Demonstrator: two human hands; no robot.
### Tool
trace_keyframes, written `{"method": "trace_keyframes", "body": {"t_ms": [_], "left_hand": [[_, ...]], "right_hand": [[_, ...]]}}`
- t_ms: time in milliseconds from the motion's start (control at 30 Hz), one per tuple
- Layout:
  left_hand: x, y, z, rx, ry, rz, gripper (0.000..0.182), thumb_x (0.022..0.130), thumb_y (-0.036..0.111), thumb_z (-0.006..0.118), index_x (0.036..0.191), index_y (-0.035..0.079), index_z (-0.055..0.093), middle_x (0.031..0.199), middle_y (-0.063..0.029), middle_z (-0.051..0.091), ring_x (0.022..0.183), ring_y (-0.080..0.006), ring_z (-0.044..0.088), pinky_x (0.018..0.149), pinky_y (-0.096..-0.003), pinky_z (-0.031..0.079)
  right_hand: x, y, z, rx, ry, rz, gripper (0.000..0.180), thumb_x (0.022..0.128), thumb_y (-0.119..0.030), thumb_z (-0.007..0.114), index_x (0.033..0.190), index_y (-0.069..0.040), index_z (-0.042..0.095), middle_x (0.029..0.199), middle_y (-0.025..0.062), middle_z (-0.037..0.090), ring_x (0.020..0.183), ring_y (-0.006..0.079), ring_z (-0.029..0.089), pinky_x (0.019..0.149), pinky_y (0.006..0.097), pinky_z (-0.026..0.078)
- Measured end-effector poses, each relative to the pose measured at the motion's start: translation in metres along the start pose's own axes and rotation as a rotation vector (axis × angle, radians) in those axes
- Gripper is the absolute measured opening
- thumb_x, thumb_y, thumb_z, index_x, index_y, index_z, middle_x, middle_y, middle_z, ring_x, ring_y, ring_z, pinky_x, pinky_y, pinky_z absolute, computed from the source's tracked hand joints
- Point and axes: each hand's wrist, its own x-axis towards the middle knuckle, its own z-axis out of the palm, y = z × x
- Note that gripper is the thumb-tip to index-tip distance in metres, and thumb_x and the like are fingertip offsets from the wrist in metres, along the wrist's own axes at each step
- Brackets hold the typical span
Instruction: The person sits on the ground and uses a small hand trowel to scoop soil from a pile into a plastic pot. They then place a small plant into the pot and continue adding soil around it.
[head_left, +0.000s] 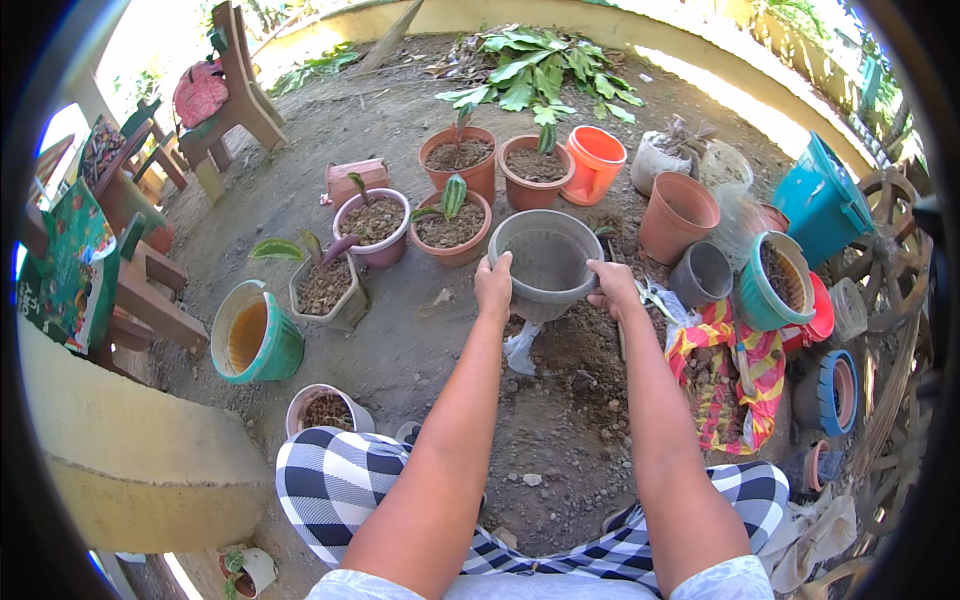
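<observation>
A round grey plastic plant pot is held up in front of me by its rim, with no soil visible inside. My left hand grips its left side, thumb over the edge. On the opposite side my right hand pinches the rim. Just beneath the pot lie a scrap of clear plastic bag and loose dark soil. Beyond it stand a terracotta-coloured pot with a striped-leaf seedling and another planted brown pot.
At right, a red-and-yellow plastic sack holds soil and a hand trowel; pruning shears lie beside it. A teal pot and a blue bin stand farther right. A green pot and wooden chairs are at left.
</observation>
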Motion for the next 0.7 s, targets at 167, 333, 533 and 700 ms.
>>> {"method": "trace_keyframes", "body": {"t_ms": [167,333,533,700], "left_hand": [[-0.008,0.006,-0.021,-0.215,0.156,-0.126,0.039,0.083,0.02,0.053,0.12,0.006,0.053,0.107,-0.0114,0.059,0.094,-0.0248,0.058,0.077,-0.0403,0.048],[0.023,-0.02,-0.065,-0.139,0.299,-0.115,0.038,0.087,0.026,0.05,0.119,0.006,0.05,0.115,-0.0148,0.053,0.105,-0.0329,0.053,0.08,-0.0563,0.045],[0.023,-0.049,-0.047,0.124,0.387,-0.166,0.046,0.084,0.025,0.052,0.12,-0.004,0.052,0.117,-0.0215,0.056,0.106,-0.0308,0.057,0.089,-0.0388,0.043],[0.019,-0.048,-0.073,-0.089,0.428,-0.242,0.054,0.092,0.04,0.046,0.124,-0.003,0.048,0.124,-0.0187,0.053,0.111,-0.032,0.054,0.09,-0.0418,0.044]], "right_hand": [[0.004,0.0,0.038,-0.044,-0.099,-0.097,0.024,0.088,-0.028,0.057,0.095,-0.006,0.061,0.07,-0.0005,0.055,0.056,0.0106,0.054,0.048,0.0247,0.049],[0.004,0.015,0.064,-0.051,-0.312,-0.078,0.041,0.092,-0.025,0.053,0.126,-0.002,0.049,0.091,0.0059,0.058,0.067,0.0156,0.058,0.058,0.028,0.052],[0.035,0.063,0.02,-0.39,-0.048,-0.169,0.041,0.08,-0.027,0.062,0.113,-0.002,0.06,0.096,0.016,0.066,0.083,0.0263,0.065,0.074,0.0362,0.051],[0.019,0.079,0.004,-0.706,0.102,-0.251,0.03,0.077,-0.026,0.062,0.098,-0.004,0.067,0.098,0.0197,0.065,0.097,0.0357,0.061,0.087,0.0403,0.047]]}}
